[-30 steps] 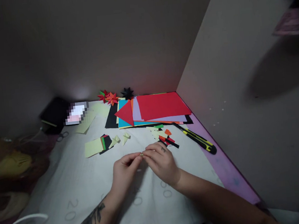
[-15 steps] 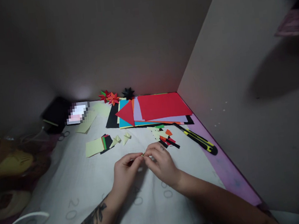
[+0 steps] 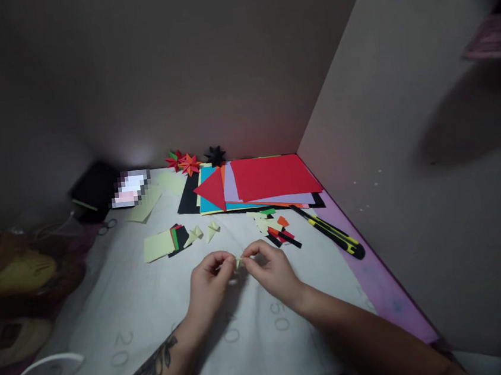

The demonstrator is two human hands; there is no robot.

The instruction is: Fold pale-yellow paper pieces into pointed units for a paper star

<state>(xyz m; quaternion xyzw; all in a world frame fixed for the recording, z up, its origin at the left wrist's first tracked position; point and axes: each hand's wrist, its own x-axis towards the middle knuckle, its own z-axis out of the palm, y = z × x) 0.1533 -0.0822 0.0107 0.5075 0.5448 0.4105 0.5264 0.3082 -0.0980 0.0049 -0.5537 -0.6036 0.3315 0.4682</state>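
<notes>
Between my two hands is a small pale yellow piece of paper (image 3: 239,262), mostly hidden by the fingertips. My left hand (image 3: 210,278) pinches its left side with thumb and forefinger. On the other side, my right hand (image 3: 273,268) pinches it in the same way. Just beyond the hands lie two folded pale yellow paper pieces (image 3: 213,231). To their left is a stack of small paper squares (image 3: 159,246), pale yellow on top with green, red and black beneath. Paper scraps (image 3: 277,227) in several colours lie beyond my right hand.
A black and yellow box cutter (image 3: 331,232) lies at the right. Large coloured sheets (image 3: 276,177) are stacked at the back, with folded paper stars (image 3: 189,164) behind them. Scissors (image 3: 107,227) and a lit phone (image 3: 129,189) are at the left. Walls stand behind and right.
The fingertips have drawn slightly apart, and more of the pale yellow paper shows between them. My right hand's fingers have shifted their hold. Things on the table stay where they were.
</notes>
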